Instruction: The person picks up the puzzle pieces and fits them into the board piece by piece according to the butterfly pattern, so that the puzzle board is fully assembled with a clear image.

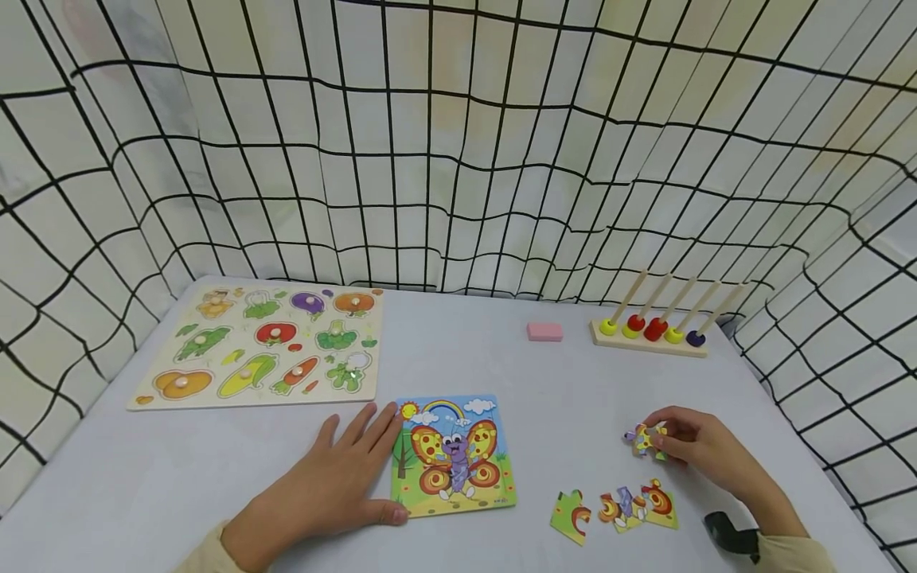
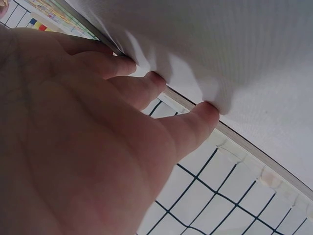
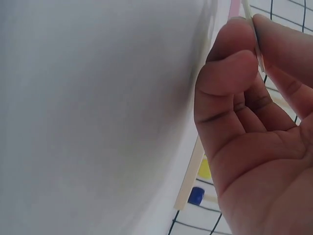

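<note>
A square puzzle board (image 1: 466, 495) with a purple butterfly picture lies flat in front of me. My left hand (image 1: 325, 477) rests beside it, fingers spread, with index finger and thumb at its left edge. In the left wrist view, the left fingertips (image 2: 208, 112) touch the white cloth. My right hand (image 1: 705, 450) pinches a small jigsaw piece (image 1: 642, 439) between thumb and fingers, and the right wrist view shows this piece (image 3: 259, 51) edge-on. Below that hand lie a green jigsaw piece (image 1: 569, 517) and a joined group of jigsaw pieces (image 1: 661, 505).
A wooden vegetable peg puzzle (image 1: 247, 334) lies at the back left. A pink block (image 1: 544, 332) and a bead stacker (image 1: 648, 342) with upright rods stand at the back right. Black netting (image 1: 430, 183) encloses the far side and both sides of the white-covered table (image 1: 458, 350).
</note>
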`<state>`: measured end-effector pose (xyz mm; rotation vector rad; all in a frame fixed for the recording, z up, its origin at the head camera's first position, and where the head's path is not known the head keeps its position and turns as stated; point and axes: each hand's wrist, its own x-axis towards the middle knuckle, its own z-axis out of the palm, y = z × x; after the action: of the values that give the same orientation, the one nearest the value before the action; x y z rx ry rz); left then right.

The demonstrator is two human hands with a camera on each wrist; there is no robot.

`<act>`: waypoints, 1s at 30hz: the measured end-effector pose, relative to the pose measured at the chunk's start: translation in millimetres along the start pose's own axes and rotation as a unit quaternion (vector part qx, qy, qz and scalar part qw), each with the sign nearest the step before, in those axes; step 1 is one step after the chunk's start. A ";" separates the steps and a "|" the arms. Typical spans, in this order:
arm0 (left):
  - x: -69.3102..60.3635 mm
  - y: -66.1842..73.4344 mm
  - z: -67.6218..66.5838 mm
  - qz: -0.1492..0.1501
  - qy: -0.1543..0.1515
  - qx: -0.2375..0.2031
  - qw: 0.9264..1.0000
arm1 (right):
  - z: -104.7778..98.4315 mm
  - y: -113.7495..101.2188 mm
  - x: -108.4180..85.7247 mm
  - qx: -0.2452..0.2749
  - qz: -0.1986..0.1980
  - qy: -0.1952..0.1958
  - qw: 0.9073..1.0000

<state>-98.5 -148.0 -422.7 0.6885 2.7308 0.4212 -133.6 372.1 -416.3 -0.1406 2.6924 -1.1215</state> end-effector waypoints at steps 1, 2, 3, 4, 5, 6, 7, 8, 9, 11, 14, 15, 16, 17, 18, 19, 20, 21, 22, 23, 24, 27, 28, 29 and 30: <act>-0.1 0.0 -0.1 0.000 0.000 0.001 1.000 | 1.5 -1.0 0.9 0.002 -0.001 -0.002 1.000; 0.0 -0.1 -0.1 0.000 0.000 0.001 1.000 | 2.9 -2.0 1.8 0.002 -0.006 -0.006 1.000; 0.0 -0.1 -0.1 0.000 -0.001 0.001 1.000 | 4.3 -3.1 2.9 0.003 -0.010 -0.008 1.000; 0.0 -0.2 -0.2 0.001 -0.001 0.001 1.000 | 5.6 -4.3 4.2 0.003 -0.014 -0.012 1.000; 0.1 -0.2 -0.1 0.001 -0.001 0.002 1.000 | 7.0 -5.7 5.4 0.003 -0.018 -0.015 1.000; 0.2 -0.2 -0.2 0.001 -0.001 0.001 1.000 | 8.5 -7.4 6.6 0.004 -0.022 -0.019 1.000; 0.1 -0.1 -0.3 0.001 -0.001 0.001 1.000 | 9.9 -8.9 8.0 0.003 -0.027 -0.024 0.999; 0.0 -0.1 -0.3 0.001 -0.001 0.001 1.000 | 11.1 -10.3 9.3 0.003 -0.032 -0.028 0.999; -0.2 -0.1 -0.4 0.002 -0.001 0.001 1.000 | 12.2 -11.9 10.5 0.003 -0.037 -0.032 0.999; -0.3 0.0 -0.4 0.003 -0.002 -0.001 1.000 | 14.3 -14.8 12.6 0.002 -0.047 -0.038 0.998; -0.6 0.0 -0.2 0.006 -0.001 -0.003 1.000 | 16.8 -19.2 14.9 0.003 -0.057 -0.047 0.997; -0.5 0.0 -0.1 0.006 -0.001 -0.004 1.000 | 17.6 -20.7 15.5 0.002 -0.060 -0.049 0.997; -0.4 0.0 0.0 0.006 -0.001 -0.005 1.000 | 18.3 -22.1 16.1 0.001 -0.064 -0.050 0.997; -0.4 0.0 0.1 0.007 -0.001 -0.005 1.000 | 19.1 -23.6 16.6 0.000 -0.066 -0.051 0.996; -0.5 -0.1 0.1 0.007 -0.001 -0.004 1.000 | 19.8 -25.1 17.1 -0.001 -0.067 -0.053 0.996; -0.4 -0.1 0.1 0.007 0.000 -0.004 1.000 | 20.5 -26.7 17.6 -0.003 -0.069 -0.053 0.996; -0.2 -0.2 0.2 0.007 0.000 -0.002 1.000 | 21.3 -28.2 18.1 -0.004 -0.070 -0.053 0.996; -0.3 -0.2 0.2 0.007 0.000 0.000 1.000 | 22.2 -29.7 18.8 -0.004 -0.072 -0.055 0.996; -0.3 -0.3 0.2 0.007 0.001 0.002 1.000 | 23.3 -31.4 19.5 -0.003 -0.074 -0.057 0.996; -0.4 -0.3 0.2 0.006 0.001 0.003 1.000 | 24.3 -33.1 20.2 -0.001 -0.074 -0.060 0.995; -0.6 -0.4 0.2 0.006 0.001 0.005 1.000 | 25.5 -35.0 20.9 -0.001 -0.076 -0.063 0.995; -1.0 -0.6 0.1 0.005 0.003 0.006 1.000 | 29.3 -40.9 23.1 0.002 -0.081 -0.072 0.994; -1.3 -0.6 0.1 0.005 0.003 0.005 1.000 | 30.5 -43.1 23.7 0.002 -0.084 -0.074 0.994; -1.3 -0.6 0.0 0.005 0.004 0.004 1.000 | 31.6 -45.3 24.4 0.001 -0.086 -0.077 0.993; -1.4 -0.6 0.0 0.005 0.004 0.003 1.000 | 32.8 -47.4 25.0 0.000 -0.088 -0.078 0.993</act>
<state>-97.6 -149.2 -422.6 0.7036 2.7394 0.4189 -149.9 311.7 -409.2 -0.4550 2.5816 -1.1070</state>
